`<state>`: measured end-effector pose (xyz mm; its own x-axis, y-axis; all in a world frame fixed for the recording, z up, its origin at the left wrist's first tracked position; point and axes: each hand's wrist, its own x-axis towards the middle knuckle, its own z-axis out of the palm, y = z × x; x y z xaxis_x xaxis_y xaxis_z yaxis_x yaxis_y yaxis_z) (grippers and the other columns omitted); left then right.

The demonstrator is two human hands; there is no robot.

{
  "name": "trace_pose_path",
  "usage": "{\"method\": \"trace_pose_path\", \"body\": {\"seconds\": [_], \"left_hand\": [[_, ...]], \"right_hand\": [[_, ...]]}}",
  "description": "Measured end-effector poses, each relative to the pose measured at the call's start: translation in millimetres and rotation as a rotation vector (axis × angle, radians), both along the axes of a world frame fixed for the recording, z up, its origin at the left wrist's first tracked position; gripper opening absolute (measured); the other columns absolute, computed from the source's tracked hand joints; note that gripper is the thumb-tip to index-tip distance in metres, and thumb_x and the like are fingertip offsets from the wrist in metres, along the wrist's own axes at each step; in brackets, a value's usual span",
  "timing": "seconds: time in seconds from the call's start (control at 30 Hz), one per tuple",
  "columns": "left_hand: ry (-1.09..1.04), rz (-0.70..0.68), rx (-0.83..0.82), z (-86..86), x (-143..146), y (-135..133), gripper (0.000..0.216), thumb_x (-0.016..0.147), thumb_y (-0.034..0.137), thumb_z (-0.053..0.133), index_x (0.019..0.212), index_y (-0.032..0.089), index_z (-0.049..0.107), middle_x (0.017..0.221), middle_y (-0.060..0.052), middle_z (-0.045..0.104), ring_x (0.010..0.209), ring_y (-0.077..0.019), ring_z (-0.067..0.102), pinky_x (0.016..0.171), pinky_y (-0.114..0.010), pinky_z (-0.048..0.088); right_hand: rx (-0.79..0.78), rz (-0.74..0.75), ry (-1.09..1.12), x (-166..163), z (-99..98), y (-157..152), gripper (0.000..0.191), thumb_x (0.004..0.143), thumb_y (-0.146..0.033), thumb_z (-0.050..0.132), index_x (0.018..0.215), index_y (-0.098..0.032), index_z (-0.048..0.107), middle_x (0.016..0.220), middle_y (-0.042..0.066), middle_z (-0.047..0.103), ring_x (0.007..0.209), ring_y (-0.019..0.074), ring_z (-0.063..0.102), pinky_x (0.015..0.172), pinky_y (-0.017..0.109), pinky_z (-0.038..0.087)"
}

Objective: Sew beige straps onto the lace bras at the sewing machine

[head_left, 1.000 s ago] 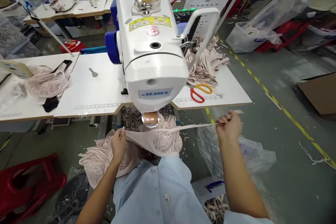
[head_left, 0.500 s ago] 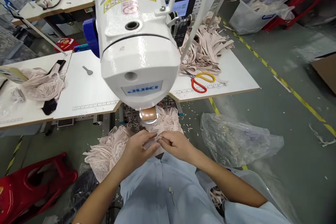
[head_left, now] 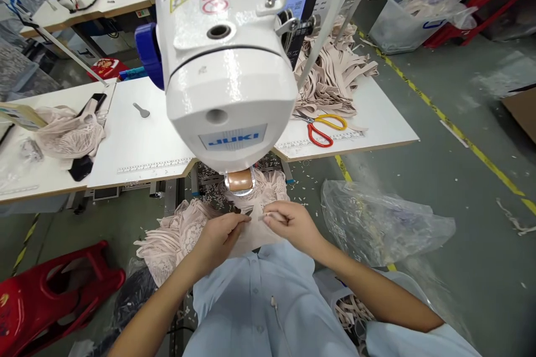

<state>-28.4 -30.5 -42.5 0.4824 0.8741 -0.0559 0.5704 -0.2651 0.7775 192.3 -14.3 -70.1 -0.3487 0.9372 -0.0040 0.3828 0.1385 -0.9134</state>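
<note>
Pinkish-beige lace garment piece (head_left: 253,237) sits over the lap, just below the white sewing machine head (head_left: 230,83) | left hand (head_left: 220,237) and right hand (head_left: 293,226) each have a grip pinched on its top edge, fingertips nearly meeting | edge runs left-to-right between them, neither hand nearer | red-and-yellow scissors (head_left: 320,128) way back on the white desk (head_left: 138,145)

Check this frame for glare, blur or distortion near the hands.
Head view: glare patches on the glossy sewing machine; wide-angle lens bows the table edge; left hand, right hand and the pink fabric they pinch look sharp; far-right floor is smeared.
</note>
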Motion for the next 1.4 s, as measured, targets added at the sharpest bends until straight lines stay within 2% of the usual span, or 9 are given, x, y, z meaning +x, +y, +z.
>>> {"method": "trace_pose_path", "body": {"seconds": [0.17, 0.27, 0.33, 0.5, 0.8, 0.97, 1.17, 1.27, 1.4], "left_hand": [[0.087, -0.078, 0.032, 13.7, -4.9, -5.8, 0.019, 0.1, 0.022, 0.038, 0.106, 0.019, 0.055, 0.081, -0.001, 0.066, 0.066, -0.0144, 0.06, 0.059, -0.025, 0.039], [0.101, -0.105, 0.06, 20.4, -3.2, -7.7, 0.015, 0.099, 0.02, 0.039, 0.1, 0.019, 0.055, 0.076, 0.0, 0.064, 0.062, -0.0137, 0.057, 0.056, -0.025, 0.036], [0.046, -0.075, 0.055, 22.3, -2.9, -6.3, 0.013, 0.097, 0.018, 0.044, 0.098, 0.019, 0.057, 0.079, 0.0, 0.065, 0.067, -0.0132, 0.059, 0.06, -0.024, 0.04], [-0.109, -0.016, 0.1, 22.1, -6.1, -2.1, 0.015, 0.095, 0.015, 0.051, 0.097, 0.021, 0.064, 0.088, -0.001, 0.069, 0.081, -0.0126, 0.064, 0.072, -0.023, 0.047], [0.104, 0.037, -0.036, 33.7, -4.2, -0.2, 0.012, 0.086, 0.009, 0.058, 0.087, 0.02, 0.062, 0.084, 0.001, 0.068, 0.079, -0.0152, 0.062, 0.069, -0.025, 0.043], [0.101, 0.085, -0.16, 29.7, -3.3, 8.8, 0.01, 0.085, 0.01, 0.055, 0.081, 0.02, 0.057, 0.08, 0.001, 0.062, 0.075, -0.0155, 0.056, 0.066, -0.026, 0.039], [-0.451, 0.335, -0.332, 7.6, 10.0, -1.5, 0.006, 0.09, 0.021, 0.054, 0.09, 0.018, 0.058, 0.089, -0.003, 0.06, 0.082, -0.0157, 0.058, 0.073, -0.027, 0.047], [-0.485, 0.401, -0.196, 1.2, 13.9, -7.8, 0.011, 0.092, 0.025, 0.056, 0.094, 0.017, 0.064, 0.09, -0.005, 0.063, 0.085, -0.0162, 0.06, 0.074, -0.027, 0.047], [-0.285, 0.322, 0.077, -0.2, 9.1, -9.2, 0.011, 0.093, 0.022, 0.056, 0.09, 0.019, 0.066, 0.082, -0.002, 0.062, 0.076, -0.0137, 0.059, 0.067, -0.024, 0.044]], "right_hand": [[0.064, 0.396, 0.141, -2.3, 0.4, 3.1, 0.015, 0.086, -0.03, 0.063, 0.089, -0.019, 0.072, 0.101, 0.007, 0.065, 0.092, 0.018, 0.061, 0.078, 0.029, 0.049], [0.217, 0.515, 0.079, -8.8, 7.6, -2.4, 0.013, 0.088, -0.023, 0.058, 0.092, -0.02, 0.07, 0.096, 0.006, 0.066, 0.09, 0.0167, 0.062, 0.078, 0.029, 0.048], [0.302, 0.495, 0.026, -11.8, 12.2, -5.8, 0.014, 0.089, -0.02, 0.055, 0.091, -0.02, 0.068, 0.085, 0.004, 0.064, 0.079, 0.0151, 0.06, 0.07, 0.027, 0.047], [0.45, 0.42, -0.047, -14.4, 19.3, -9.7, 0.015, 0.091, -0.019, 0.049, 0.089, -0.018, 0.063, 0.087, 0.006, 0.064, 0.079, 0.0153, 0.059, 0.068, 0.027, 0.046], [0.689, 0.329, -0.152, -27.2, 20.6, -18.4, 0.016, 0.091, -0.013, 0.046, 0.084, -0.018, 0.059, 0.078, 0.005, 0.065, 0.071, 0.0159, 0.058, 0.064, 0.028, 0.048], [0.541, 0.241, -0.115, -34.9, 11.8, -15.5, 0.019, 0.09, -0.015, 0.046, 0.077, -0.019, 0.059, 0.074, 0.005, 0.065, 0.069, 0.0169, 0.059, 0.062, 0.029, 0.048], [0.228, 0.05, 0.211, -38.7, 15.9, -17.4, 0.014, 0.086, -0.014, 0.057, 0.088, -0.023, 0.067, 0.09, 0.002, 0.071, 0.081, 0.0139, 0.066, 0.071, 0.024, 0.052], [0.197, 0.043, 0.229, -37.5, 21.8, -18.7, 0.013, 0.086, -0.016, 0.058, 0.087, -0.024, 0.069, 0.088, 0.001, 0.071, 0.079, 0.0134, 0.065, 0.069, 0.024, 0.051], [0.157, 0.083, 0.186, -34.3, 26.9, -17.6, 0.016, 0.086, -0.015, 0.059, 0.091, -0.025, 0.07, 0.091, 0.001, 0.073, 0.083, 0.014, 0.067, 0.073, 0.024, 0.052]]}}
